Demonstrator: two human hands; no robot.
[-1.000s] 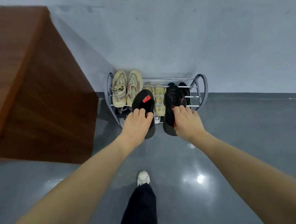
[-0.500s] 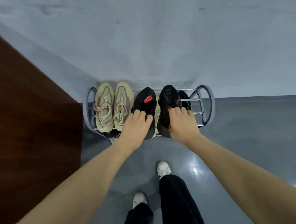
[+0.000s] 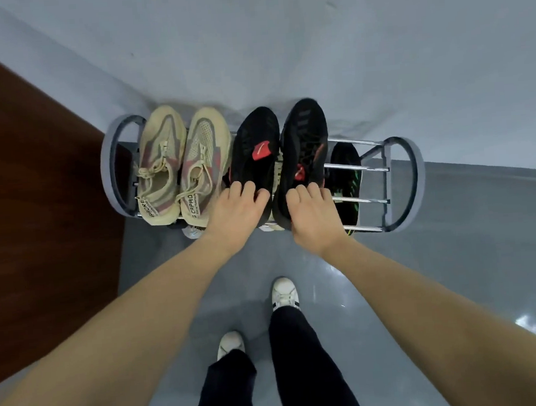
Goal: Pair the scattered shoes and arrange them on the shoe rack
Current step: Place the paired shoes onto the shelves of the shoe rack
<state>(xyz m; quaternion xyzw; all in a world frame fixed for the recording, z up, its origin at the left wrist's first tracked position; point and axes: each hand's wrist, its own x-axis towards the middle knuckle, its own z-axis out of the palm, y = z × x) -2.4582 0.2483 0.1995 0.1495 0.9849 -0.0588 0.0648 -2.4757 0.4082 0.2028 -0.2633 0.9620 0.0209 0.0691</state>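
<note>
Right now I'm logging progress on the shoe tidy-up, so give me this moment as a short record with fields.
top shelf, left: beige pair side by side, toes to the wall
top shelf, middle: black pair, left black shoe and right black shoe
left hand: on the heel of the left black shoe
right hand: on the heel of the right black shoe
lower shelf: black and green shoe, others mostly hidden
shoe rack: against the wall, top right bars bare
</note>
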